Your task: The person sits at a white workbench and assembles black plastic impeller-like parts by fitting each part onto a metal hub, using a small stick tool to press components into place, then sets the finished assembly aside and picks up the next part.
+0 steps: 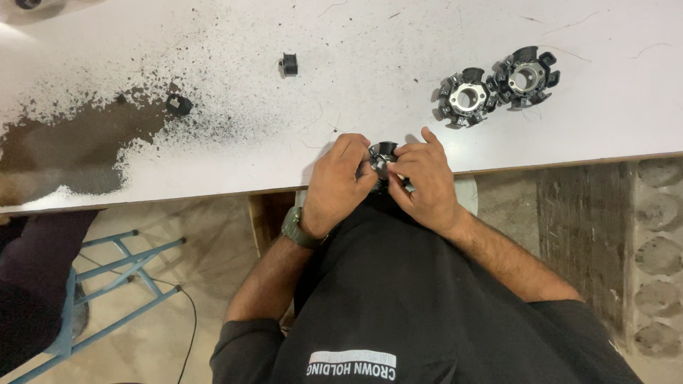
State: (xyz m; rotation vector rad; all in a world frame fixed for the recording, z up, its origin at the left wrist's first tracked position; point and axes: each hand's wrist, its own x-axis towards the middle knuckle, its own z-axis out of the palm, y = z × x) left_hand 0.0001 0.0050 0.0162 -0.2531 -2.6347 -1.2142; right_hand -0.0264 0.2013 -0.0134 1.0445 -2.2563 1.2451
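The left hand [340, 181] and right hand [425, 181] are both gripping a small round black-and-silver slotted metal core [383, 157] at the near edge of the white worktop [370, 85]. Two similar metal cores [498, 87] are lying well apart.

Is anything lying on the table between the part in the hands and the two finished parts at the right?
Nothing visible. The part sits between left hand and right hand; bare table runs to the two parts.
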